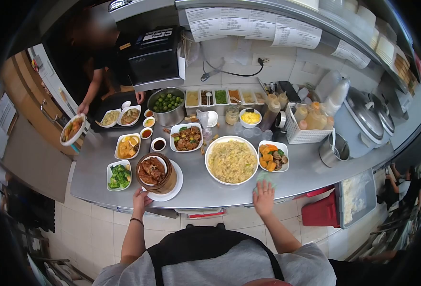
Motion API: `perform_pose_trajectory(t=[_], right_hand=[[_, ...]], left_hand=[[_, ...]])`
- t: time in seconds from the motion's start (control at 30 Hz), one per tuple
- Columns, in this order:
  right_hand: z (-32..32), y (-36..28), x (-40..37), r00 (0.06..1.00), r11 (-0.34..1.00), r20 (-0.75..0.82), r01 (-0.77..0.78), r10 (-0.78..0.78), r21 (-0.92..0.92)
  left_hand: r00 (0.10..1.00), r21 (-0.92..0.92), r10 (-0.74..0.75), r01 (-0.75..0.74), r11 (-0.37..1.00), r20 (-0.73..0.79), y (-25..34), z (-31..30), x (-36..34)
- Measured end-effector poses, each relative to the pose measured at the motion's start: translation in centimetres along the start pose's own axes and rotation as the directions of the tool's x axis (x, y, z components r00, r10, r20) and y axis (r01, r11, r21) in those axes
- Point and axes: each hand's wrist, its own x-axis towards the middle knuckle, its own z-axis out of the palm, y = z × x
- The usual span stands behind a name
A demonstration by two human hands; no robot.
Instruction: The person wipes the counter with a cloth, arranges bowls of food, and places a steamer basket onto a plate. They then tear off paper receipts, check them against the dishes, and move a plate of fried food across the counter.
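Note:
My left hand is at the near rim of a white plate, its fingers curled at the edge. On that plate stands a round bamboo steamer with a bowl of brown glazed meat. Fingers spread, my right hand lies near the counter's front edge on a pale green cloth. Just beyond it are a large white bowl of yellow fried rice and a square dish of orange chunks, mushrooms and greens.
Broccoli, a meat dish and sauce cups stand on the steel counter. Behind are a pot of green fruit and a bottle basket. At the left, a co-worker's hand holds a bowl.

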Motion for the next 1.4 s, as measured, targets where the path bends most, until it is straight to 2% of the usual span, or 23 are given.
perform_pose_trajectory(t=[0.03, 0.1, 0.23, 0.37, 0.43, 0.5, 0.57, 0.6, 0.67, 0.7, 0.77, 0.8, 0.87, 0.93, 1.0, 1.03, 1.1, 1.13, 1.17, 1.23, 1.3, 1.33, 1.4], right_hand=[[0.2, -1.3, -0.4, 1.0, 1.0, 0.002, 0.005, -0.005, -0.001], [0.5, -4.1, -1.1, 0.982, 0.984, 0.065, 0.175, -0.177, 0.039], [0.6, -10.7, -1.1, 0.916, 0.924, 0.164, 0.338, -0.367, 0.178], [1.7, -15.8, -0.2, 0.849, 0.848, 0.151, 0.459, -0.506, 0.264], [2.6, -17.9, 0.1, 0.774, 0.77, 0.141, 0.558, -0.618, 0.309], [3.3, -19.5, 0.1, 0.75, 0.74, 0.135, 0.577, -0.648, 0.346], [3.8, -20.6, 0.0, 0.596, 0.6, 0.138, 0.71, -0.791, 0.369], [4.2, -21.0, 0.0, 0.596, 0.599, 0.136, 0.71, -0.791, 0.369], [4.8, -21.5, -0.2, 0.45, 0.364, -0.011, 0.735, -0.893, 0.572], [4.3, -21.7, -0.2, 0.45, 0.362, -0.012, 0.735, -0.893, 0.573], [2.0, -22.0, 0.8, 0.381, 0.382, 0.216, 0.439, -0.899, 0.813], [2.4, -21.9, 1.1, 0.453, 0.369, 0.164, 0.412, -0.876, 0.833], [1.4, -21.3, 3.2, 0.671, 0.457, 0.107, 0.37, -0.734, 0.809], [1.5, -21.1, 5.6, 0.798, 0.702, 0.259, 0.264, -0.544, 0.662], [-1.7, -21.3, 8.2, 0.841, 0.776, 0.188, 0.35, -0.507, 0.525], [-3.7, -21.7, 9.2, 0.818, 0.842, 0.345, 0.278, -0.46, 0.463], [-2.0, -21.5, 10.7, 0.737, 0.8, 0.31, 0.559, -0.6, 0.218], [-1.2, -21.3, 11.3, 0.76, 0.783, 0.207, 0.562, -0.616, 0.265], [-0.5, -21.5, 11.8, 0.78, 0.765, 0.102, 0.565, -0.617, 0.308], [-0.4, -23.3, 13.7, 0.896, 0.704, 0.114, 0.253, -0.43, 0.664], [-0.5, -25.3, 15.2, 0.883, 0.594, 0.237, 0.058, -0.406, 0.802], [1.1, -26.2, 15.9, 0.878, 0.593, 0.248, 0.049, -0.409, 0.804], [4.0, -27.9, 16.5, 0.788, 0.427, 0.463, -0.285, -0.406, 0.858]], left_hand=[[1.0, -0.004, -0.003, 0.003, 1.0, -0.003, 0.1, 0.1, -0.1], [1.0, -0.011, -0.003, 0.002, 1.0, -0.011, 0.3, 0.2, -0.3], [1.0, -0.014, -0.01, 0.01, 1.0, -0.005, 0.0, 0.0, 0.1], [1.0, -0.026, 0.003, -0.003, 1.0, 0.003, 0.2, 0.1, -0.2], [1.0, -0.037, 0.003, -0.003, 0.999, 0.0, 0.2, 0.1, -0.3], [1.0, -0.051, 0.0, 0.0, 0.999, 0.012, 0.3, 0.1, -0.3], [1.0, -0.045, 0.005, -0.005, 0.999, 0.004, 0.2, 0.0, -0.3], [1.0, -0.038, 0.009, -0.009, 0.999, -0.002, 0.2, 0.0, -0.3], [1.0, -0.033, 0.011, -0.011, 0.999, 0.006, 0.2, 0.0, -0.2], [1.0, -0.027, 0.01, -0.01, 1.0, 0.013, 0.1, -0.1, -0.2], [1.0, -0.028, 0.01, -0.01, 1.0, 0.027, -0.2, -0.4, 0.0], [0.999, -0.033, 0.012, -0.011, 0.999, 0.043, -0.2, -0.5, 0.2], [0.998, -0.047, 0.008, -0.005, 0.999, 0.067, -0.3, -1.0, 0.4], [0.994, -0.029, -0.007, 0.01, 1.0, 0.107, 0.5, -1.2, -0.5], [0.985, 0.049, 0.056, -0.064, 0.997, 0.161, -0.5, -2.8, 0.4], [0.978, 0.198, 0.078, -0.117, 0.973, 0.196, -1.1, -3.9, 1.2], [0.964, 0.304, 0.222, -0.257, 0.917, 0.144, 1.2, -3.1, -1.5], [0.923, 0.429, 0.336, -0.385, 0.818, 0.188, 1.9, -3.0, -1.7], [0.853, 0.465, 0.463, -0.519, 0.717, 0.24, 2.4, -2.9, -1.8], [0.79, 0.54, 0.536, -0.603, 0.587, 0.299, 3.4, -2.3, -1.7], [0.781, 0.578, 0.558, -0.602, 0.551, 0.282, 4.5, -0.9, -2.3], [0.789, 0.584, 0.548, -0.591, 0.556, 0.277, 4.6, -0.5, -1.9], [0.77, 0.591, 0.564, -0.612, 0.525, 0.297, 4.9, 0.2, -1.4]])
